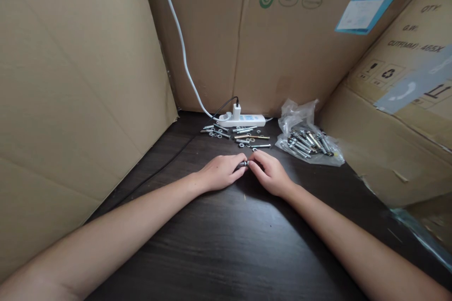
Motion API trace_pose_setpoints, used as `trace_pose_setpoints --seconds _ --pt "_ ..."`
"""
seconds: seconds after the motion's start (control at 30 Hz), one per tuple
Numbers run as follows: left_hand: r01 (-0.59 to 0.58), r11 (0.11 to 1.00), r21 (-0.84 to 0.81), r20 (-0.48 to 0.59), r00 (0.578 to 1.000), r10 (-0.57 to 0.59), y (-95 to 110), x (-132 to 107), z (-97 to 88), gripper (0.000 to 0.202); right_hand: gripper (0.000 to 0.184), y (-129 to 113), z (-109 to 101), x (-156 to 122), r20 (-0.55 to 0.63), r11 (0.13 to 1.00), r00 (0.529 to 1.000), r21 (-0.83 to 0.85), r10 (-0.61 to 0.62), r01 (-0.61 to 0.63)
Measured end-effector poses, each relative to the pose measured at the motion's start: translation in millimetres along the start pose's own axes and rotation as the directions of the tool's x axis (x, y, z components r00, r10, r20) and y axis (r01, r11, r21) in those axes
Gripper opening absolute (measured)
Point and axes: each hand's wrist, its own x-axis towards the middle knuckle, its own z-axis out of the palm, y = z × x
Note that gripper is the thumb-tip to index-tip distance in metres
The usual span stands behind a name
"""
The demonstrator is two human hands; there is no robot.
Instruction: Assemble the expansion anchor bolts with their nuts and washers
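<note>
My left hand (221, 172) is closed around a metal bolt (243, 163), pinched between thumb and fingers just above the dark table. At the bolt's right end, the thumb and forefinger of my right hand (269, 172) close on its tip; whether a nut or washer sits between them is too small to make out. A ring-shaped washer (254, 149) shows right by the knuckles of my right hand. Beyond both hands lie loose bolts (252, 137), with several nuts and washers scattered among them.
A clear plastic bag (307, 143) full of bolts lies at the right. Behind the loose hardware stands a white power strip (243, 121) with a plugged-in charger (236, 112). A black cable (165, 164) crosses the table at left. Cardboard boxes (208, 47) wall in three sides.
</note>
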Motion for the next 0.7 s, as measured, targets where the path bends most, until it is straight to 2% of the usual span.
trace_pose_setpoints --seconds 0.13,0.2,0.33,0.57,0.7 --pt "-0.001 1.000 -0.016 0.011 1.000 0.001 1.2 0.3 -1.0 0.015 0.029 0.3 0.9 1.0 -0.001 0.998 1.000 -0.066 0.021 -0.021" --pt "0.008 1.000 -0.006 0.009 1.000 -0.008 1.6 0.6 -0.9 0.015 0.026 -0.6 0.6 0.9 -0.045 0.997 0.999 -0.074 0.027 -0.031" --pt "0.021 1.000 0.006 -0.002 1.000 -0.021 1.7 0.8 -0.2 0.014 0.005 -2.6 -1.0 -0.5 -0.075 1.000 0.997 -0.008 -0.003 0.002" --pt "0.013 1.000 0.028 -0.007 1.000 -0.012 -0.1 0.7 1.3 0.015 0.005 -2.9 -1.7 -0.4 -0.020 0.999 0.999 0.010 -0.031 0.031" --pt "0.005 1.000 0.028 0.009 1.000 -0.006 -1.2 0.5 1.7 0.015 0.015 -0.5 -0.7 1.3 -0.003 0.999 1.000 -0.020 -0.027 0.027"
